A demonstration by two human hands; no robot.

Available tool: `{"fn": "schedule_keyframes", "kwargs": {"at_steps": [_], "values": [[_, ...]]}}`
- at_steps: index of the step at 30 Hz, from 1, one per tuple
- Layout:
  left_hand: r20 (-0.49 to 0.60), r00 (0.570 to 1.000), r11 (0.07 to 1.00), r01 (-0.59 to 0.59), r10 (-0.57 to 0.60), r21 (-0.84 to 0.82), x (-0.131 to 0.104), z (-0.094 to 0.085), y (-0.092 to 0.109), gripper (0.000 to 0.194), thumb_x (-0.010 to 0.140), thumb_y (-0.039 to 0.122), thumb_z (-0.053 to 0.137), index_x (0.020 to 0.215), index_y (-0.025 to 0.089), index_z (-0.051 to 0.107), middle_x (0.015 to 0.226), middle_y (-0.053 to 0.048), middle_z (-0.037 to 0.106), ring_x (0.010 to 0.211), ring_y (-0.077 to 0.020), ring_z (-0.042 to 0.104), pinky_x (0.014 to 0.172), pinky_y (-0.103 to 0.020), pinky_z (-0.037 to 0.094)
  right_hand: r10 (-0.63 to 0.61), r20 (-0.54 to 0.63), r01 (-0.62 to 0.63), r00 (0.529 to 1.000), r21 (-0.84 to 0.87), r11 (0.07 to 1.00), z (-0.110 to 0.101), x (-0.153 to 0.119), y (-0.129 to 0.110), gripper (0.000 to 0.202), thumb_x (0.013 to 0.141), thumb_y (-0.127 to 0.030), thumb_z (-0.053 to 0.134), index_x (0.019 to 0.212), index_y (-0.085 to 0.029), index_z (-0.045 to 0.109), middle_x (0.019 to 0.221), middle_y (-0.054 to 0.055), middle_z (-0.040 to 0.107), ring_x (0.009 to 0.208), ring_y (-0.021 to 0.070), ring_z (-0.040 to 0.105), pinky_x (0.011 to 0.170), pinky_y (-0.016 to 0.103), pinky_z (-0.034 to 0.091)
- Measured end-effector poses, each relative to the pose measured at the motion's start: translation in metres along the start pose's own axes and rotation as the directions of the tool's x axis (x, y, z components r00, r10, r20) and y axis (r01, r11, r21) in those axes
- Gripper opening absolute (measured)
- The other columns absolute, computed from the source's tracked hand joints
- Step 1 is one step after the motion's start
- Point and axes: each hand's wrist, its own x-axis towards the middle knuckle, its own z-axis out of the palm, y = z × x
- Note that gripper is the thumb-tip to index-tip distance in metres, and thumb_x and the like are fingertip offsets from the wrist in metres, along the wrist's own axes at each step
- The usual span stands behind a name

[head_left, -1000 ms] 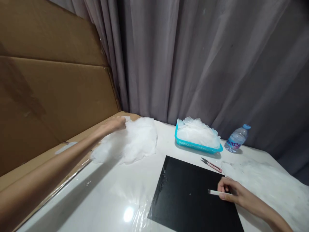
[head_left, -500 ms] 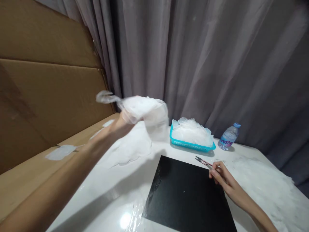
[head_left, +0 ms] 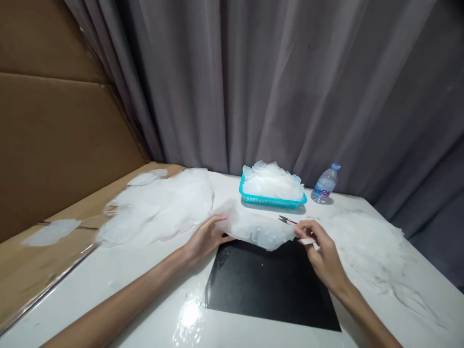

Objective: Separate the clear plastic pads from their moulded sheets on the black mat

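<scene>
A piece of sheer white fabric [head_left: 259,229] stretches between my hands, over the far part of a black square mat [head_left: 271,285]. My left hand [head_left: 206,237] pinches the fabric's left end. In my right hand [head_left: 322,251] lies a pair of thread snips [head_left: 287,220], dark blades pointing left and slightly apart. The right fingers also meet the fabric's right edge; whether they grip it I cannot tell.
Behind the mat stands a turquoise basket [head_left: 271,202] heaped with white pieces, with a water bottle [head_left: 325,186] beside it. White fabric [head_left: 166,205] is spread at left, next to cardboard [head_left: 54,145]. More white material [head_left: 373,246] covers the right side. A grey curtain [head_left: 232,87] hangs behind.
My left hand has come down and right from the fabric pile at left, bringing a piece over the mat. My right hand, with the snips, has moved to the fabric's right edge.
</scene>
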Motion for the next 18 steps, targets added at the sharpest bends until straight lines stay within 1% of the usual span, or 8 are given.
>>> {"fn": "schedule_keyframes", "kwargs": {"at_steps": [3,5,7,9,11,13,15,18], "values": [[-0.056,0.998,0.987,-0.003,0.012,0.158,-0.001,-0.021,0.003,0.032,0.094,0.053,0.055,0.108,0.026,0.064,0.112,-0.005,0.069,0.102,-0.0246,0.066,0.082,-0.035,0.055,-0.117,0.081,0.124,0.99,-0.088,0.988,-0.019,0.001,-0.003,0.012,0.104,-0.03,0.051,0.107,-0.027,0.062,0.107,0.009,0.07,0.096,0.0275,0.06,0.083,0.042,0.049],[-0.069,0.998,0.967,0.004,0.014,0.255,0.0,-0.034,0.007,0.031,0.093,0.056,0.058,0.103,0.027,0.064,0.103,-0.002,0.066,0.089,-0.0197,0.063,0.071,-0.028,0.051,-0.135,0.296,0.166,0.946,-0.08,0.983,-0.029,-0.001,-0.011,0.013,0.104,-0.029,0.052,0.106,-0.028,0.064,0.107,0.009,0.07,0.095,0.0271,0.06,0.082,0.042,0.049],[-0.038,0.999,0.944,0.037,-0.026,0.327,0.001,-0.043,0.012,0.032,0.089,0.056,0.067,0.094,0.025,0.067,0.09,-0.001,0.062,0.074,-0.0162,0.057,0.061,-0.025,0.045,-0.085,0.553,0.129,0.829,-0.043,0.991,-0.036,-0.006,-0.023,0.014,0.103,-0.031,0.055,0.102,-0.028,0.068,0.101,0.006,0.07,0.092,0.0249,0.061,0.079,0.039,0.05],[0.011,0.998,0.916,0.055,-0.065,0.397,0.0,-0.048,0.019,0.03,0.081,0.05,0.078,0.093,0.024,0.07,0.084,0.0,0.061,0.069,-0.0152,0.053,0.06,-0.025,0.041,-0.024,0.741,0.068,0.671,-0.029,0.997,-0.039,-0.011,-0.035,0.014,0.102,-0.033,0.058,0.096,-0.028,0.07,0.094,0.004,0.069,0.092,0.023,0.062,0.08,0.035,0.049],[0.084,0.995,0.863,0.0,-0.049,0.506,-0.002,-0.049,0.025,0.032,0.078,0.045,0.083,0.099,0.025,0.069,0.09,-0.001,0.063,0.078,-0.0176,0.056,0.069,-0.027,0.044,0.009,0.842,0.027,0.54,-0.028,0.999,-0.038,-0.015,-0.043,0.012,0.1,-0.034,0.063,0.093,-0.029,0.07,0.091,0.002,0.068,0.096,0.0226,0.062,0.081,0.033,0.048],[0.182,0.983,0.762,-0.098,-0.026,0.64,-0.005,-0.048,0.028,0.029,0.085,0.048,0.076,0.102,0.026,0.067,0.098,-0.003,0.064,0.088,-0.0208,0.059,0.08,-0.032,0.047,0.038,0.879,-0.024,0.476,-0.03,0.999,-0.034,-0.017,-0.044,0.013,0.097,-0.039,0.067,0.092,-0.028,0.07,0.093,0.001,0.067,0.098,0.0222,0.062,0.082,0.031,0.048],[0.24,0.97,0.632,-0.168,-0.03,0.757,-0.008,-0.047,0.03,0.03,0.094,0.055,0.062,0.099,0.026,0.067,0.106,-0.005,0.062,0.096,-0.0241,0.06,0.087,-0.036,0.048,0.093,0.851,-0.081,0.517,-0.06,0.995,-0.031,-0.018,-0.035,0.019,0.097,-0.046,0.066,0.093,-0.028,0.069,0.096,0.001,0.067,0.096,0.0215,0.063,0.081,0.031,0.048],[0.204,0.978,0.46,-0.161,-0.045,0.873,-0.012,-0.046,0.026,0.038,0.092,0.062,0.061,0.086,0.026,0.071,0.123,-0.008,0.059,0.111,-0.0295,0.059,0.094,-0.04,0.049,0.211,0.665,-0.079,0.716,-0.223,0.972,-0.029,-0.02,-0.012,0.025,0.102,-0.049,0.057,0.095,-0.026,0.064,0.1,0.004,0.065,0.096,0.0244,0.061,0.083,0.035,0.048]]}}
